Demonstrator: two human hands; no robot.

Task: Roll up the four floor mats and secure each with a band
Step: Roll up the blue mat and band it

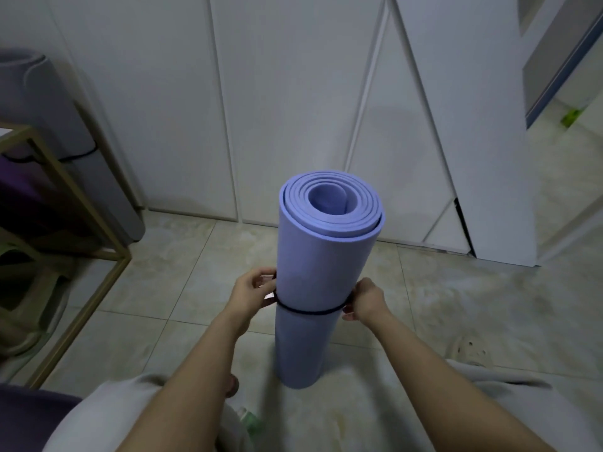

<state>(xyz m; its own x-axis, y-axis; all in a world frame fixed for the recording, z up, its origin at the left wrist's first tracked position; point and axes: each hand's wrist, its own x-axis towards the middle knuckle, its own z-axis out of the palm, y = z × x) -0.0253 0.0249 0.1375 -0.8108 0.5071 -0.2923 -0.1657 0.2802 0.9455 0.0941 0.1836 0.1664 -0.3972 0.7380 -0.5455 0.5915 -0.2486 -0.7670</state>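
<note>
A rolled light-blue floor mat [323, 256] stands upright on the tiled floor in front of me. A thin dark band [310, 312] circles its middle and squeezes it slightly. My left hand [253, 293] pinches the band at the roll's left side. My right hand [365, 300] pinches it at the right side. A grey rolled mat [49, 125] with a dark band around it leans against the wall at the far left. A dark purple mat [23, 197] lies behind the gold frame; its shape is unclear.
A gold metal frame [85, 223] stands at the left. White wardrobe doors [293, 93] fill the wall behind the roll. My knees in light trousers are at the bottom, and a pale slipper [470, 350] lies at the right.
</note>
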